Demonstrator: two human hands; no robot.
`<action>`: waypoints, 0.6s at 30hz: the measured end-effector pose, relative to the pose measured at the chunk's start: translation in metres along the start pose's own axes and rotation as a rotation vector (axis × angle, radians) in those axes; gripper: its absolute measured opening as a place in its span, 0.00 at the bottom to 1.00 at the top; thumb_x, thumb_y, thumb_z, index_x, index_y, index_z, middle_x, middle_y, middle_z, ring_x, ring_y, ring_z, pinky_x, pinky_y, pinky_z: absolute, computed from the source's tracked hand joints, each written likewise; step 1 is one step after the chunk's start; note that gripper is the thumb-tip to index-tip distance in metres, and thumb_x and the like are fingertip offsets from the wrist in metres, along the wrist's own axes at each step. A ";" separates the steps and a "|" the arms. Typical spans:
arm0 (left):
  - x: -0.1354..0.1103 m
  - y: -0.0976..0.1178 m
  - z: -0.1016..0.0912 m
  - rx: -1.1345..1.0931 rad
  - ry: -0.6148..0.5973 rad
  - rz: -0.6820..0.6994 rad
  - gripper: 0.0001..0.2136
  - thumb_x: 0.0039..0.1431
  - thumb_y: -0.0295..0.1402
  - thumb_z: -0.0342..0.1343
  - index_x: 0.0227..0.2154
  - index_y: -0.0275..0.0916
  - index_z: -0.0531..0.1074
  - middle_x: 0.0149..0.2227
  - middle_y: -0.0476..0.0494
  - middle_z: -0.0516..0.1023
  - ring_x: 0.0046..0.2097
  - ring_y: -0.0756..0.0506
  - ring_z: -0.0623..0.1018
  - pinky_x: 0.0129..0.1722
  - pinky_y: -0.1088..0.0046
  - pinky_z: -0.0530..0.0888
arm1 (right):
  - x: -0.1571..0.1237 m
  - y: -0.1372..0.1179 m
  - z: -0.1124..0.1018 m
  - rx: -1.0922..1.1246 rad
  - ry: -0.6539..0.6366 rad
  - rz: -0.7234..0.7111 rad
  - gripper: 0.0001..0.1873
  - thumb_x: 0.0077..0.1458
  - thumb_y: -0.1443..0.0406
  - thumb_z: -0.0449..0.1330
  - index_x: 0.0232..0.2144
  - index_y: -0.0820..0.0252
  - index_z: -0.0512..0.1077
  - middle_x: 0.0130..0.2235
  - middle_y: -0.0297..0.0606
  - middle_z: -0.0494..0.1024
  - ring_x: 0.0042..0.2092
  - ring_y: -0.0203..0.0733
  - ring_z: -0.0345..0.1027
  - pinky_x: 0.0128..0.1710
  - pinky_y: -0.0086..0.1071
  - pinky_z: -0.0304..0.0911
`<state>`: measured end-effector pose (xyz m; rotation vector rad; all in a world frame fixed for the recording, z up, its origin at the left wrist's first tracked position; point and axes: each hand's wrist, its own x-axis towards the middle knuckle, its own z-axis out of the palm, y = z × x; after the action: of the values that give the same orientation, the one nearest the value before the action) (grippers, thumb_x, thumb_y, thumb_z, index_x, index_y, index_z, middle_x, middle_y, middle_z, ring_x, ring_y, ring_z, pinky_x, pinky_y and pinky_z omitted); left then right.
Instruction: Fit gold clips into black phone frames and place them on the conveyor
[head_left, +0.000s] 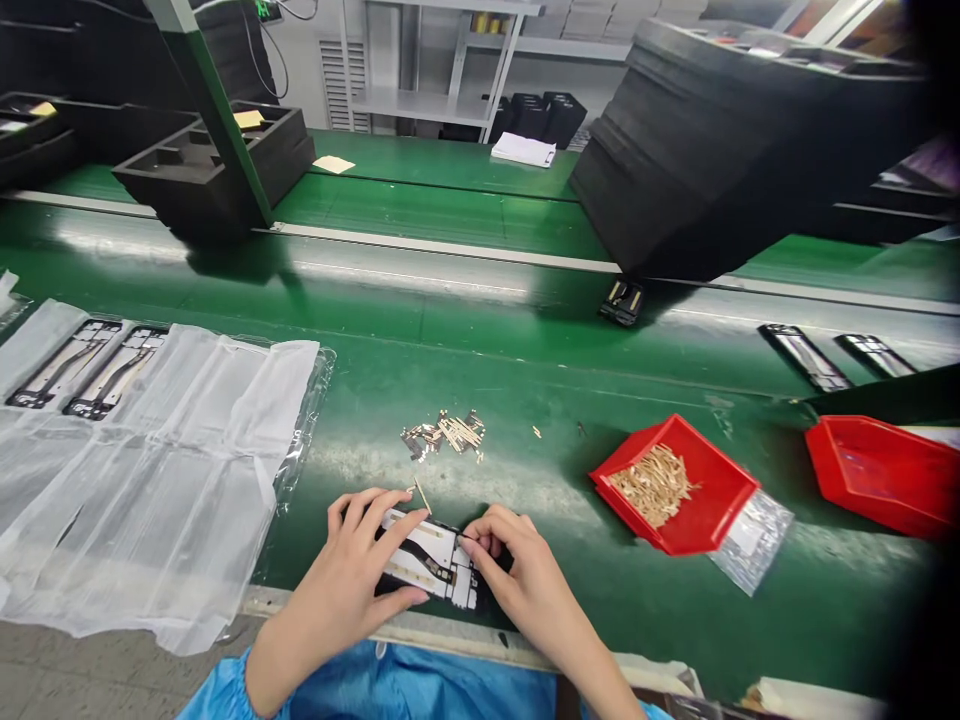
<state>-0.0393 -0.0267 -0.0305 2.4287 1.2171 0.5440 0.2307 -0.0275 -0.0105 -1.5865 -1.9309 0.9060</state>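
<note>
A black and white phone frame (426, 562) lies at the near edge of the green bench. My left hand (352, 570) curls round its left side and holds it down, with a thin gold strip (422, 494) sticking up by the fingertips. My right hand (517, 570) pinches at the frame's right end, fingers pressed together; what they pinch is too small to see. A small heap of gold metal pieces (446, 434) lies just beyond the hands.
A red bin (705, 520) holding gold strips sits to the right on a clear bag (754, 540), another red bin (885, 475) further right. White plastic sheeting (150, 470) with two frames (90, 368) covers the left. Black foam trays (735, 150) stand behind the conveyor.
</note>
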 end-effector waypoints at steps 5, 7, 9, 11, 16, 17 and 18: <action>-0.003 -0.004 0.004 -0.020 -0.034 -0.030 0.44 0.57 0.38 0.76 0.72 0.52 0.59 0.70 0.37 0.71 0.68 0.31 0.67 0.63 0.47 0.60 | 0.001 0.001 -0.001 -0.003 0.005 -0.005 0.09 0.70 0.62 0.61 0.34 0.53 0.77 0.34 0.32 0.76 0.37 0.42 0.69 0.42 0.40 0.63; -0.003 -0.003 0.005 -0.028 -0.038 -0.043 0.43 0.57 0.37 0.76 0.71 0.52 0.59 0.70 0.37 0.70 0.68 0.31 0.67 0.64 0.47 0.60 | 0.001 0.001 -0.001 -0.013 0.003 -0.012 0.09 0.70 0.62 0.61 0.35 0.52 0.77 0.34 0.32 0.76 0.37 0.42 0.69 0.42 0.40 0.63; -0.003 -0.003 0.004 -0.034 -0.043 -0.050 0.44 0.56 0.37 0.76 0.71 0.53 0.59 0.71 0.37 0.70 0.69 0.31 0.67 0.64 0.46 0.60 | 0.000 0.000 0.000 -0.027 0.001 -0.024 0.09 0.70 0.62 0.61 0.35 0.53 0.76 0.34 0.32 0.76 0.37 0.42 0.69 0.42 0.40 0.63; -0.003 -0.002 0.003 -0.044 -0.045 -0.048 0.44 0.56 0.37 0.76 0.72 0.53 0.59 0.71 0.38 0.70 0.69 0.31 0.67 0.64 0.46 0.59 | 0.000 0.001 0.000 -0.054 0.004 -0.046 0.09 0.71 0.63 0.60 0.35 0.53 0.76 0.34 0.32 0.76 0.37 0.41 0.69 0.42 0.40 0.63; 0.003 -0.005 0.001 -0.103 -0.044 -0.008 0.47 0.53 0.37 0.78 0.71 0.52 0.58 0.68 0.43 0.75 0.67 0.34 0.69 0.66 0.50 0.60 | -0.001 0.007 0.007 -0.177 0.056 -0.215 0.08 0.72 0.65 0.58 0.38 0.54 0.74 0.35 0.33 0.75 0.36 0.40 0.70 0.38 0.38 0.63; 0.005 -0.006 0.001 -0.114 -0.041 0.006 0.46 0.52 0.38 0.78 0.70 0.52 0.59 0.67 0.43 0.76 0.67 0.34 0.70 0.65 0.50 0.61 | -0.002 0.008 0.009 -0.210 0.081 -0.247 0.08 0.73 0.65 0.57 0.39 0.54 0.74 0.36 0.34 0.76 0.36 0.40 0.70 0.38 0.38 0.63; 0.006 -0.007 0.001 -0.121 -0.035 0.026 0.43 0.53 0.40 0.78 0.68 0.51 0.61 0.66 0.43 0.77 0.65 0.35 0.71 0.65 0.51 0.62 | -0.004 0.008 0.011 -0.239 0.116 -0.264 0.06 0.73 0.64 0.57 0.42 0.53 0.75 0.38 0.35 0.77 0.38 0.41 0.71 0.39 0.38 0.64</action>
<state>-0.0402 -0.0174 -0.0337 2.3455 1.1072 0.5634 0.2290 -0.0330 -0.0240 -1.4275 -2.1628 0.4809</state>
